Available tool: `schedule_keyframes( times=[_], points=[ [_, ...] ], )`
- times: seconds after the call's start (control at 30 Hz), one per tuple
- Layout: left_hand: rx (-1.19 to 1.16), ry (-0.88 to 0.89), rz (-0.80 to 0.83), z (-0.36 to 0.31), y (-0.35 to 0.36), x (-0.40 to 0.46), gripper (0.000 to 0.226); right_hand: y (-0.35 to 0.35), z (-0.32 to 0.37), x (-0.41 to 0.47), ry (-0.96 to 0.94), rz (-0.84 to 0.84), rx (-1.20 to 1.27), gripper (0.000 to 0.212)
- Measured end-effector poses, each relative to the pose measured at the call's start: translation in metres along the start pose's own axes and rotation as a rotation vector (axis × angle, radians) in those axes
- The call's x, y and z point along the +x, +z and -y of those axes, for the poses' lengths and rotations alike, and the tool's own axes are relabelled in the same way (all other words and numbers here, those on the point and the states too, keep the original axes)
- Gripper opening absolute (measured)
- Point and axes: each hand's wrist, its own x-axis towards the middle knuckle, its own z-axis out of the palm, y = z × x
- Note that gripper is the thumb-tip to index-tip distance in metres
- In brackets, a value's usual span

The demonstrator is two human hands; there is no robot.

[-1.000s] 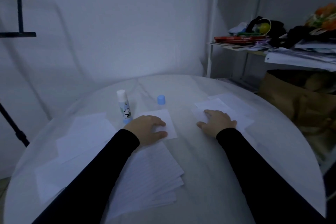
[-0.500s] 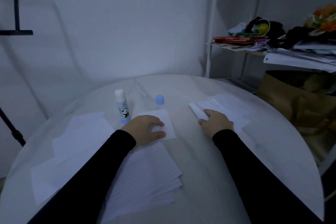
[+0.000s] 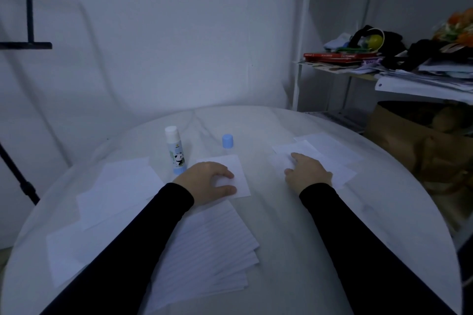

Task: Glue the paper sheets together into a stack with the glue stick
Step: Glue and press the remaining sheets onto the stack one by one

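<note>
My left hand (image 3: 207,183) rests palm down on a small white sheet (image 3: 239,174) at the table's middle, fingers and thumb spread over its near edge. My right hand (image 3: 307,174) lies flat on the overlapping white sheets (image 3: 325,148) at the right, index finger stretched onto the top one. The glue stick (image 3: 175,151), white with a panda label, stands upright and uncapped just left of my left hand. Its blue cap (image 3: 227,141) stands apart behind the small sheet. A fanned stack of lined paper (image 3: 207,245) lies near me under my left forearm.
More plain white sheets (image 3: 120,186) lie spread on the left of the round white table (image 3: 281,225). A cluttered shelf (image 3: 384,64) and a brown paper bag (image 3: 414,140) stand to the right. A black stand (image 3: 15,174) leans at the left.
Half a second ago my right hand had the left edge of the top right-hand sheet curled up; that sheet now lies flat under the hand. My left hand has stayed on the small sheet.
</note>
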Motion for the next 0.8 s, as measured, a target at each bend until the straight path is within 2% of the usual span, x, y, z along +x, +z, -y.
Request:
schedule_keyframes(
  times=[0.2,0.5,0.63,0.73,0.8],
  points=[
    [0.006,0.0,-0.001,0.002,0.001,0.0,0.036,0.003,0.0,0.002,-0.026,-0.074,0.057,0.055],
    [-0.021,-0.01,-0.019,0.003,0.0,0.0,0.041,0.002,0.003,0.008,-0.148,-0.21,0.248,0.052],
    [-0.176,-0.056,-0.221,-0.001,-0.008,-0.001,0.049,-0.004,0.026,-0.005,-0.392,-0.315,0.404,0.046],
    [-0.408,-0.087,-0.405,-0.007,-0.015,0.001,0.059,0.0,0.046,-0.023,-0.552,-0.282,0.556,0.042],
    [-0.56,-0.126,-0.436,-0.01,-0.018,0.002,0.059,0.007,0.055,-0.031,-0.629,-0.267,0.631,0.04]
  ],
)
